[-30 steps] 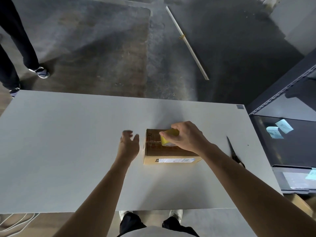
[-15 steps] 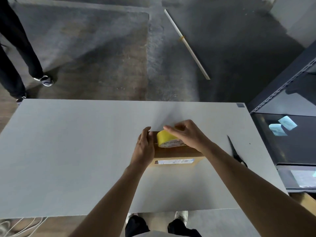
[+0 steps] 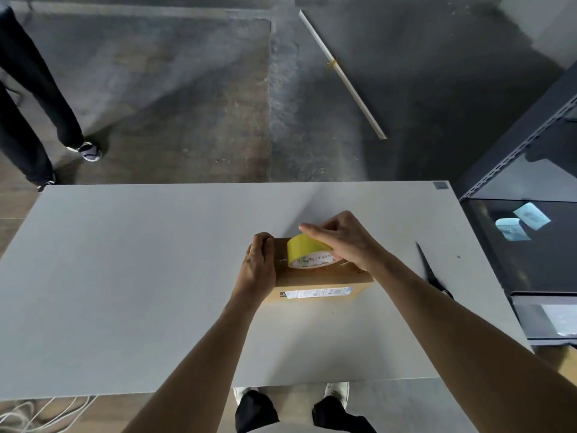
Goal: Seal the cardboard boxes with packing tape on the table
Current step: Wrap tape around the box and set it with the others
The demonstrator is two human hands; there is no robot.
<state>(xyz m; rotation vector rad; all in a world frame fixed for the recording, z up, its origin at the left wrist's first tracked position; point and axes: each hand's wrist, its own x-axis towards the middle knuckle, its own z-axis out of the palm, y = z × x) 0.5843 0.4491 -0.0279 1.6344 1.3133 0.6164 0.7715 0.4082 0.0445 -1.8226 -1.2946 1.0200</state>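
A small brown cardboard box [image 3: 321, 281] with a white label on its near side lies on the white table [image 3: 125, 276]. My right hand [image 3: 342, 240] grips a yellow roll of packing tape [image 3: 307, 251] standing on the box top. My left hand [image 3: 259, 265] holds the box's left end, with its fingers curled over the far left edge. The box's left part is hidden under that hand.
Black scissors [image 3: 432, 271] lie on the table to the right of the box. A dark metal shelf rack [image 3: 530, 214] stands at the right. Another person's legs [image 3: 34, 98] are at the far left, and a pale strip [image 3: 342, 75] lies on the floor.
My left hand came in from the table and took hold of the box's left end. My right hand tilted the tape roll up on the box top.
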